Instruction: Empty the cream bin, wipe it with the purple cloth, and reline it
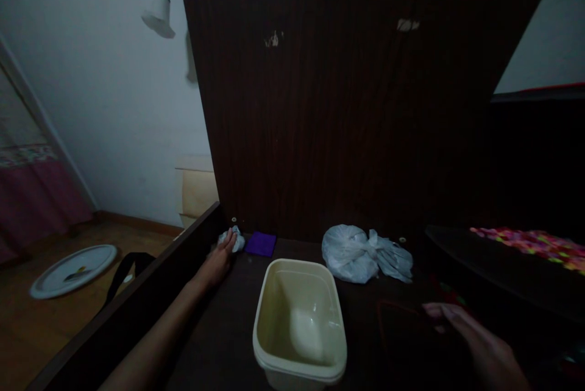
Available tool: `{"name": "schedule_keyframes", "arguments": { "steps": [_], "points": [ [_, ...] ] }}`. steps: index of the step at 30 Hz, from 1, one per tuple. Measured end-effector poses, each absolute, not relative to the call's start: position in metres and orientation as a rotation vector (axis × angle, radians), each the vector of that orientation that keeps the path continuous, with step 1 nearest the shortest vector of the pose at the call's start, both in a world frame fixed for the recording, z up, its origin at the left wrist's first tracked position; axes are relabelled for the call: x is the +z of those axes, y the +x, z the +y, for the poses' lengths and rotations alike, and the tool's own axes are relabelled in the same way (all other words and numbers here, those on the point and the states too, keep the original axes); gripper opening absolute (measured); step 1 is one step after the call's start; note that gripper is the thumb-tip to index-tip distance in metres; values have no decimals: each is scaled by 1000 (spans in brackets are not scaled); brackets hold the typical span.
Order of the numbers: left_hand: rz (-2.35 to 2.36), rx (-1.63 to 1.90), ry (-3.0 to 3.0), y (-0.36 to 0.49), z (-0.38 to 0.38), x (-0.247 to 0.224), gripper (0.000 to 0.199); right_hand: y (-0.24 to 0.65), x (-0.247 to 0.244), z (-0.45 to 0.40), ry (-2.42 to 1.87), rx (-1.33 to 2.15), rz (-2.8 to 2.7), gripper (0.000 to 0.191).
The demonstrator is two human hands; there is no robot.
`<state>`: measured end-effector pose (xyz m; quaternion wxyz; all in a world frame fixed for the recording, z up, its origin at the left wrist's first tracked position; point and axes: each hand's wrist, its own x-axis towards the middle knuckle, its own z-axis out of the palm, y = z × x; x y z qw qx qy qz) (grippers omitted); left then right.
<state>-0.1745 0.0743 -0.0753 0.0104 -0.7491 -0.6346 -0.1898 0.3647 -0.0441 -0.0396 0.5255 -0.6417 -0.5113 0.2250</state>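
The tub [299,278] stood left of the knotted bag [350,254]. The hands were wide apart; whether the right hand [461,324] held anything was unclear. Beside a purple square [261,244], the left hand [222,260] touched a crumpled wad [239,242], grip unclear; light, spread fingers probably controlled it best.

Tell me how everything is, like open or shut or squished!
Cream plastic tub: upright, lidless
White plastic bag: knotted shut
Crumpled whitish wad: scrunched, under the left hand's fingers
Purple square: lying flat
Wall lamp: shade downward, seemingly unlit
Pink curtain: hanging
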Motion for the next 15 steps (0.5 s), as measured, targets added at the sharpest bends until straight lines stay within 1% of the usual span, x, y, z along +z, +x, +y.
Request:
{"name": "schedule_keyframes", "arguments": {
  "steps": [3,7,10,15],
  "points": [
    [-2028,-573,-2301,-174,82,-70,74,361,-39,-47,-1561,465,-1233,46],
    [-2052,-562,-2247,-167,93,-68,59,357,-42,-52,-1623,367,-1254,48],
    [-2025,-562,-2219,-162,96,-68,48,358,-49,-53,-1588,304,-1365,45],
    [-1968,-583,-2137,-158,89,-64,46,365,-69,-46,-1551,158,-1579,38]
  ]
}}
